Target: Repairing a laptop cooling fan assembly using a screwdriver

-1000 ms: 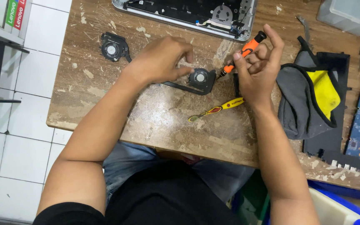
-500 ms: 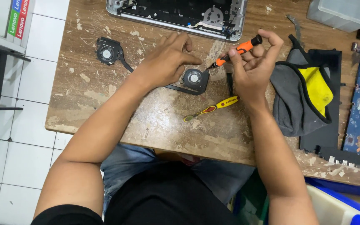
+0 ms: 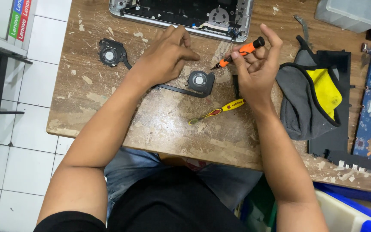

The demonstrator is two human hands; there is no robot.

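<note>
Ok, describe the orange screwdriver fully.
The screwdriver is small, with an orange grip, a black cap at its top end and a thin dark metal shaft. It is held off the table in the right hand, pinched between the fingers, slanted with the tip pointing down-left toward the black fan. The tip seems clear of the fan; only the hand touches it.

The scene is taken by one camera only, worn on the head and aimed steeply down, so no part is shared with a second view. The wooden table (image 3: 159,124) is seen almost from straight above and at close range, filling the upper and middle frame. Both forearms are seen running up from the lower edge, and the wearer's lap lies at the bottom centre. White floor tiles (image 3: 18,141) are shown along the left side of the frame.
</note>
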